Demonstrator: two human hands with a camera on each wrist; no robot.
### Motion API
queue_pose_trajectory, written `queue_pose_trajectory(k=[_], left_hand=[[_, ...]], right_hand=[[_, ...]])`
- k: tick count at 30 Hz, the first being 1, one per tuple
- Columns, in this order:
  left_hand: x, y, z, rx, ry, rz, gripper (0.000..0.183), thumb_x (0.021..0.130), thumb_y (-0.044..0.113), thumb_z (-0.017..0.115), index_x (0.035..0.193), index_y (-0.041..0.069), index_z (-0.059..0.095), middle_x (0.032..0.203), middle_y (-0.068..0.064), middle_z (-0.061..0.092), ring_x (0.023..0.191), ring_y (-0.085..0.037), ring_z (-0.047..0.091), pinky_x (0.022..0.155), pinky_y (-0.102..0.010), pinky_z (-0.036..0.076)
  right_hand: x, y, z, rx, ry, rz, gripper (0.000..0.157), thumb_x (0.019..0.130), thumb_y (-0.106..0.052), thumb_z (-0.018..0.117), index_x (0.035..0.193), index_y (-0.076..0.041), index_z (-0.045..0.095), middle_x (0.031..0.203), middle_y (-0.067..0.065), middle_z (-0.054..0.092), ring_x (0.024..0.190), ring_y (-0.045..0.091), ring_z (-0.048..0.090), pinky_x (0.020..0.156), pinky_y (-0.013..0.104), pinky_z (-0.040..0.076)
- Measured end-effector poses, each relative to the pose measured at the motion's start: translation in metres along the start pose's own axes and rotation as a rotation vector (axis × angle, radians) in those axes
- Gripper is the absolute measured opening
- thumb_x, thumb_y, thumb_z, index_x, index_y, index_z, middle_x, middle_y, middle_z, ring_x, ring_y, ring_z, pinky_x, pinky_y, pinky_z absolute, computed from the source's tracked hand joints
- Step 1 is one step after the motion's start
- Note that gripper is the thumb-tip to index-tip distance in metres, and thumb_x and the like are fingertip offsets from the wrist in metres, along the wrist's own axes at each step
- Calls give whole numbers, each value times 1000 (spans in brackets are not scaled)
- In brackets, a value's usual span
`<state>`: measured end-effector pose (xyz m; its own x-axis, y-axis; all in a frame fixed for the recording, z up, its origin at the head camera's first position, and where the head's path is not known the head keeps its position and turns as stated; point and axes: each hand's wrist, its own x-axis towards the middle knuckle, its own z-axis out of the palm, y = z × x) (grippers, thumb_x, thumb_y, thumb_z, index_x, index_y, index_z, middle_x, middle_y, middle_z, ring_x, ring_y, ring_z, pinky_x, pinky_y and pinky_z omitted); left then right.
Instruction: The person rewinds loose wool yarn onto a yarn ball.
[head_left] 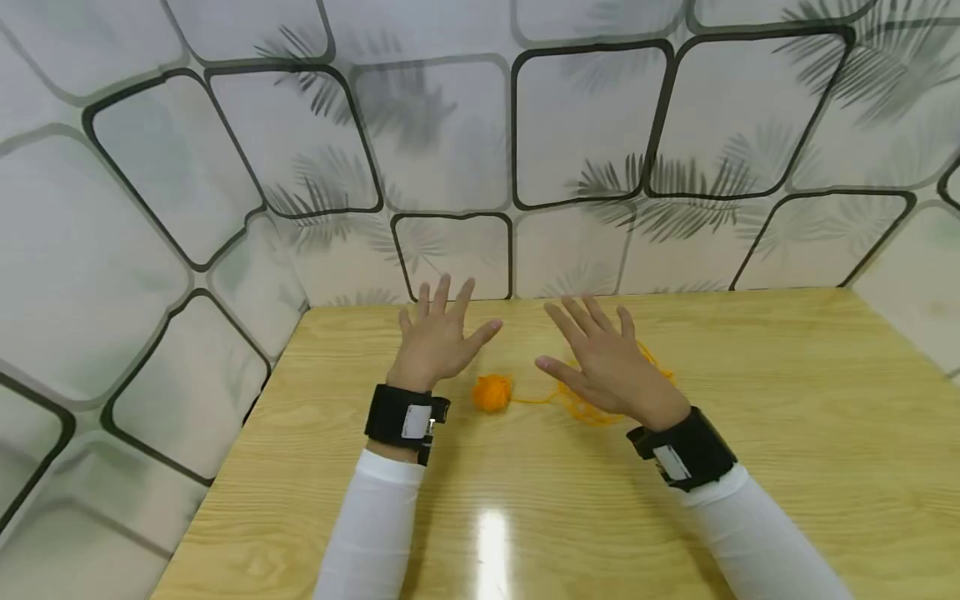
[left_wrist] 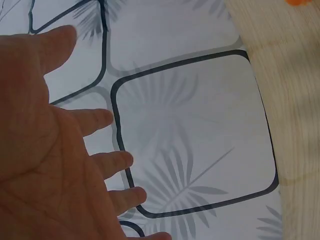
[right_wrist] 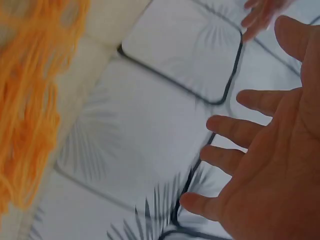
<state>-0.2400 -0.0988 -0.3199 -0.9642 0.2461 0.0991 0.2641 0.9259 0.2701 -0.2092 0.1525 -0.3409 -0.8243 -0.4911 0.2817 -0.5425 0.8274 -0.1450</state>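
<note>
My left hand (head_left: 435,346) is held over the table with its fingers spread and nothing in them. A small wound ball of orange yarn (head_left: 492,393) lies just to its right. From the ball a single strand runs right to a loose heap of orange yarn (head_left: 588,410), partly hidden under my right hand (head_left: 611,367). That hand also has straight, spread fingers and holds nothing. In the right wrist view the loose yarn (right_wrist: 30,100) appears at the left, apart from the palm. The left wrist view catches only an orange edge of the ball at the top right.
The wooden table (head_left: 525,483) has a light grain and a bright reflection near the front. Behind it and to the left rises a pale wall covering (head_left: 450,158) with dark outlines and leaf prints. Each wrist wears a black strap (head_left: 397,417) below a white sleeve.
</note>
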Motion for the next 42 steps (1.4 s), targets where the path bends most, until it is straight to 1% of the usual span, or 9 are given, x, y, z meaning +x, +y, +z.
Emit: queue_pose_trajectory(k=[8,13,16,24,28,31,34,39,42], left_hand=[[-4,-4,11,-45,-252,18,86,83,67,47,149,23,14,150,-15,21,135,-39,20,100,-59,25],[-5,-8,20,-104,-366,67,91,72,54,70,145,21,29,143,-11,36,128,-30,37,96,-45,37],[-4,-6,24,-130,-426,82,89,68,48,76,142,20,35,136,-9,45,120,-24,46,91,-40,42],[-2,2,34,-121,-465,113,72,66,32,80,128,15,49,116,-3,55,100,-18,52,79,-33,45],[-1,5,39,-104,-476,106,63,66,28,80,121,13,53,111,0,55,93,-16,52,76,-32,45],[-1,6,39,-100,-461,119,59,68,27,78,119,13,54,107,2,56,90,-16,52,74,-31,45],[-3,8,33,-137,-399,185,57,71,26,77,120,11,53,104,1,55,89,-16,53,73,-28,45],[-6,17,15,-186,-192,318,57,73,25,76,123,11,52,108,-2,52,93,-15,51,76,-23,45],[-9,23,6,-230,-79,379,57,75,24,75,125,12,51,109,-3,48,94,-14,50,77,-21,44]], right_hand=[[3,-23,23,38,-145,-42,72,92,-60,35,147,-15,24,146,14,31,136,36,20,101,64,15],[2,-34,33,76,-219,-86,69,92,-55,42,145,-12,29,139,13,41,129,33,36,98,59,28],[1,-38,35,107,-245,-98,68,92,-52,45,144,-10,30,136,14,44,123,32,43,95,54,34],[1,-42,38,121,-279,-90,68,90,-49,51,143,-9,32,128,13,50,106,27,53,88,43,43],[0,-43,38,133,-304,-81,68,90,-48,53,142,-9,34,128,13,50,106,26,54,88,40,43],[0,-44,37,147,-300,-82,67,90,-47,53,142,-9,35,129,13,49,107,27,53,89,41,43],[0,-41,33,180,-208,-83,64,89,-45,55,139,-8,39,126,12,51,106,27,54,88,41,44],[5,-30,20,324,43,-88,55,88,-39,59,131,-7,47,120,8,54,106,26,53,87,41,44],[9,-25,14,482,125,-90,53,88,-37,59,131,-10,46,125,6,52,112,26,50,89,42,43]])
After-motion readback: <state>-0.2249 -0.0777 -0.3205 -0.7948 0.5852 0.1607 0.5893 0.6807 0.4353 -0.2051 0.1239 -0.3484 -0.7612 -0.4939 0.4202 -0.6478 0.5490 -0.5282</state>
